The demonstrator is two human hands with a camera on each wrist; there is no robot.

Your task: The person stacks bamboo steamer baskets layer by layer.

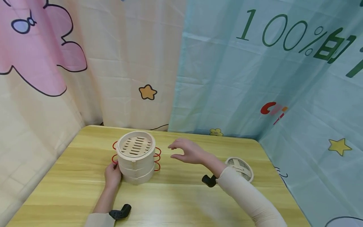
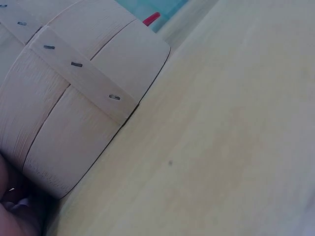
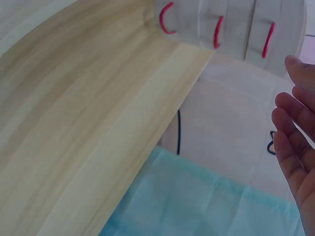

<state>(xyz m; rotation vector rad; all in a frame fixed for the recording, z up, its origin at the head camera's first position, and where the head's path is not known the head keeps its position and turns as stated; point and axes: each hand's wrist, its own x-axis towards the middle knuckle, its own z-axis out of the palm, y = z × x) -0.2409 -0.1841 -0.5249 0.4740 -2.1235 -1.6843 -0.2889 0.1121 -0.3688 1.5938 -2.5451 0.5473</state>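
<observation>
A round stacked bamboo steamer (image 1: 136, 167) stands upright on the left half of the table, its slatted top tier (image 1: 135, 145) uncovered. Red loop handles (image 1: 157, 166) stick out from both sides. At the steamer's lower left side, my left hand (image 1: 112, 175) pinches low where a loop would sit, its fingertips partly hidden. The left wrist view shows the stitched steamer wall (image 2: 74, 98) close beside those curled fingers. My right hand (image 1: 188, 151) hovers to the right of the steamer, thumb and fingers apart, holding nothing. In the right wrist view its relaxed fingers (image 3: 290, 147) are near the tiers.
The woven steamer lid (image 1: 241, 168) lies on the table at the right, partly behind my right forearm. Printed curtains (image 1: 136, 63) hang behind the wooden table (image 1: 170, 201), and a thin black cable (image 1: 159, 127) runs along its back edge.
</observation>
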